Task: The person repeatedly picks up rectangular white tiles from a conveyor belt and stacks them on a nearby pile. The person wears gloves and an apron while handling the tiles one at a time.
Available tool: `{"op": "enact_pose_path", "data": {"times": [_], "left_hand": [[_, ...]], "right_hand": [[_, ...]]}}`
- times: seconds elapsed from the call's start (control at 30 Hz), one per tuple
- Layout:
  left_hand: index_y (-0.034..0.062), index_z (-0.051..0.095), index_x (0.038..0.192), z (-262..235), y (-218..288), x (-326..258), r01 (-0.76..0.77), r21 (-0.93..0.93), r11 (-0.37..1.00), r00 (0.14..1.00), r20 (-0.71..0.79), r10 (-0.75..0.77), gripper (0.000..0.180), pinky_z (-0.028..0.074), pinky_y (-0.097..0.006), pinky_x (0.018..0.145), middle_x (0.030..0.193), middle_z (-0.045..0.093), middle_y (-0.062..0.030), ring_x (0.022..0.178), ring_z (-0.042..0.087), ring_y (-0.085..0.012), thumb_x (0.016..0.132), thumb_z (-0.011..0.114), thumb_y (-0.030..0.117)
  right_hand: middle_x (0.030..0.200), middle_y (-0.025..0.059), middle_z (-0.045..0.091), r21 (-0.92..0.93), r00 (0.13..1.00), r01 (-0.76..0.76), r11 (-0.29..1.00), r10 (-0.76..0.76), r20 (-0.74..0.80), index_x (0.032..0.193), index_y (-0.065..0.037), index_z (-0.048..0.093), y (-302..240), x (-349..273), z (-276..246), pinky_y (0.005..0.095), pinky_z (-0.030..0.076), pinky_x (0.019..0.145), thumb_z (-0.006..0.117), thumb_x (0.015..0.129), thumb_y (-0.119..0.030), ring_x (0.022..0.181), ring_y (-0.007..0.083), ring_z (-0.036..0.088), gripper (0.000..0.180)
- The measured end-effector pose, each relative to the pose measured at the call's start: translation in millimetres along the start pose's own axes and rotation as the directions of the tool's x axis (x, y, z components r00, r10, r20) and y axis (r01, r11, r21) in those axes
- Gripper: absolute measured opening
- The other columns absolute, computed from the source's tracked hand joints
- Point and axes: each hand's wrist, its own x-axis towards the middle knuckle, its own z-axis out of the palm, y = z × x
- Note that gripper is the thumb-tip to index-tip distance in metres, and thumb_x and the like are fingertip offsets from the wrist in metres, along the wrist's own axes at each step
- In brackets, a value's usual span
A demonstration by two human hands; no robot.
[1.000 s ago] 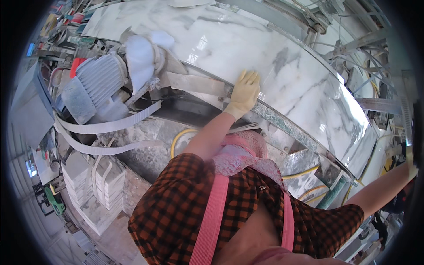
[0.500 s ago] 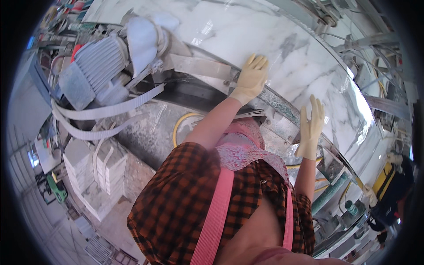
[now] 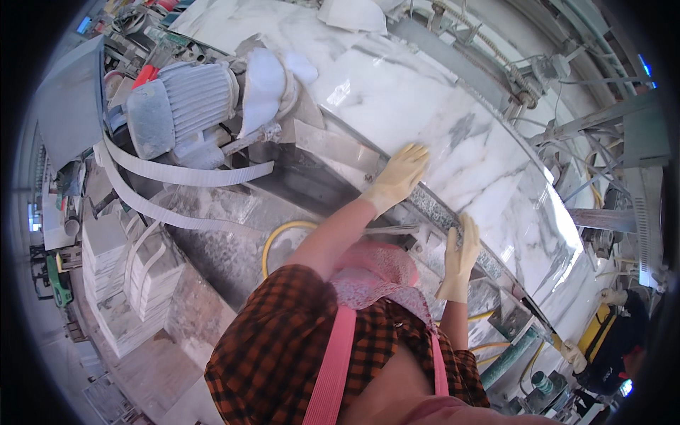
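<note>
Both gloved hands, left hand (image 3: 399,177) and right hand (image 3: 459,255), press flat on the marble slab (image 3: 453,113) edge

No packages, labels, signs or screens can be made out in this view. Small bright blue patches (image 3: 83,25) at the upper left edge and another (image 3: 645,69) at the upper right edge are too small and blurred to tell what they are. The stacked pale blocks (image 3: 113,283) at the left are bare cut stone, not wrapped goods.
</note>
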Motion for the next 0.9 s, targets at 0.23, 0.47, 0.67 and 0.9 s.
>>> {"op": "enact_pose_path", "data": {"times": [0.23,0.47,0.67,0.9], "left_hand": [[-0.0009,0.064,0.120,-101,-34,-197,0.396,0.152,0.905,0.911,-0.191,-0.366,0.032,0.041,-0.046,0.111,0.127,0.064,-0.0208,0.124,0.057,-0.0374,0.091,0.055,0.006],[0.0040,0.072,0.100,-184,-34,-495,0.984,-0.099,-0.147,-0.177,-0.512,-0.840,0.027,0.052,-0.049,0.088,0.101,0.070,-0.0233,0.101,0.066,-0.0417,0.090,0.056,0.024],[0.0056,0.070,0.088,-188,-4,-658,0.824,-0.435,-0.363,-0.566,-0.587,-0.579,0.028,0.051,-0.051,0.077,0.090,0.068,-0.0235,0.088,0.066,-0.0426,0.088,0.059,0.031],[0.0088,0.072,0.091,-224,58,-789,0.772,-0.482,-0.414,-0.636,-0.569,-0.521,0.028,0.051,-0.049,0.080,0.092,0.070,-0.0216,0.092,0.067,-0.0419,0.089,0.057,0.033]], "right_hand": [[0.113,0.0226,0.067,0.245,0.999,-0.036,0.969,0.026,0.047,0.122,0.003,0.062,-35,-6,30,0.0445,0.048,0.094,0.064,0.088,-0.006,0.107,0.0389,0.063,0.036],[0.120,0.0204,0.069,0.281,0.970,0.014,0.960,-0.081,0.228,0.132,0.003,0.058,-129,11,65,0.0377,0.049,0.095,0.056,0.100,-0.017,0.110,0.0280,0.066,0.037],[0.116,0.0189,0.070,0.457,0.890,0.030,0.889,-0.232,0.392,0.130,0.009,0.057,-233,-36,143,0.0347,0.049,0.097,0.054,0.101,-0.015,0.109,0.0252,0.066,0.038],[0.107,0.0163,0.073,0.590,0.618,0.286,0.755,-0.616,0.489,0.128,0.003,0.061,-382,-131,245,0.0344,0.048,0.096,0.058,0.097,-0.012,0.102,0.0248,0.069,0.034]]}}
